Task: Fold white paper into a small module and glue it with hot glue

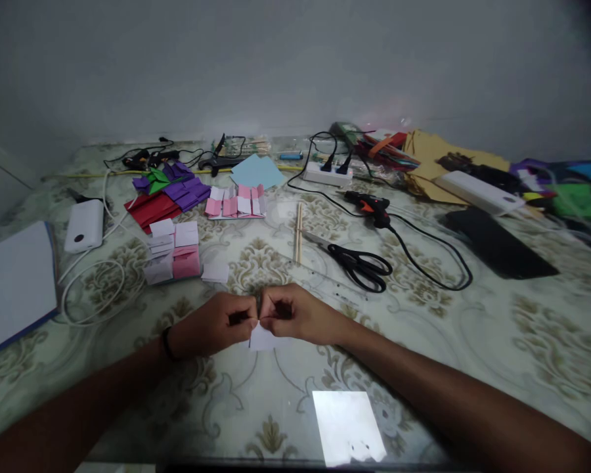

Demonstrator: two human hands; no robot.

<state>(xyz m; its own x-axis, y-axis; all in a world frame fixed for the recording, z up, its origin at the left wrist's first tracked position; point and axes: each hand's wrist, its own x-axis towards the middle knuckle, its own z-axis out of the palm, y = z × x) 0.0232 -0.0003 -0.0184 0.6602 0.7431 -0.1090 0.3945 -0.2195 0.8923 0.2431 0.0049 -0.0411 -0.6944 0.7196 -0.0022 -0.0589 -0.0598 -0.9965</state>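
A small piece of white paper (262, 339) is pinched along its upper edge by both hands, low over the patterned tabletop. My left hand (221, 322), with a dark band at the wrist, is closed with thumb and forefinger together on the paper. Right beside it, my right hand (295, 315) makes the same closed pinch, the fingertips of both nearly touching. The fingers hide the paper's top part. Just beyond my left hand lies a small folded white paper (215, 272), close to a group of folded pink and white papers (184, 255).
Black-handled scissors (359, 263) lie beside thin wooden sticks (299, 233) and a clear ruler (329, 282). A glue gun (372, 209) trails its cord at right. Further back are a power strip (328, 173) and light blue paper (257, 172). A white power bank (85, 225) sits left.
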